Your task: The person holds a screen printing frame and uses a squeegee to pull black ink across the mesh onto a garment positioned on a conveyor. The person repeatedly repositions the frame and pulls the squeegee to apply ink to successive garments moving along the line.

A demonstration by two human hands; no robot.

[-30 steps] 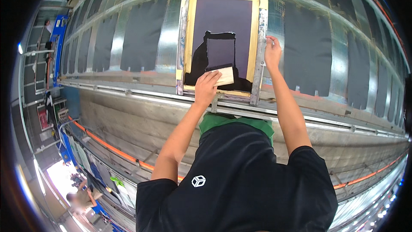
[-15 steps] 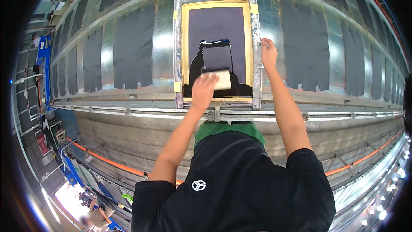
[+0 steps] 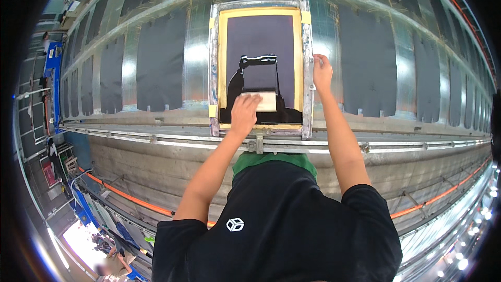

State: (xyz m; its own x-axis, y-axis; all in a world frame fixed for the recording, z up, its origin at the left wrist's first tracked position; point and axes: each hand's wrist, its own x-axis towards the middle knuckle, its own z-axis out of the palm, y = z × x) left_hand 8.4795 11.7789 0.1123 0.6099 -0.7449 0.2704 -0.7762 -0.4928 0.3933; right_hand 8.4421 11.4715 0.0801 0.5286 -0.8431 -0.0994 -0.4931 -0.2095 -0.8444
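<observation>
My left hand (image 3: pixel 244 114) grips a pale, block-shaped squeegee (image 3: pixel 266 102), fingers over its left end. The squeegee rests on the mesh of a screen printing frame (image 3: pixel 308 99), in the near half of the dark panel. Glossy black ink (image 3: pixel 236 99) lies to its left, along the near edge of the mesh and in a ridge farther up. Yellow tape (image 3: pixel 298 47) borders the mesh inside the metal frame. At the frame's right side, my right hand (image 3: pixel 322 73) is closed with its fingertips against the outer edge.
Dark fabric panels (image 3: pixel 368 62) lie in rows on the long shiny table (image 3: pixel 198 62), left and right of the frame. A metal rail (image 3: pixel 334 146) runs along the table's near edge, close to my body. Another person (image 3: pixel 117 263) is at the lower left.
The whole view has shifted slightly, so the frame sits a little lower and farther left. The squeegee stays in the near half of the mesh, and both hands keep their holds.
</observation>
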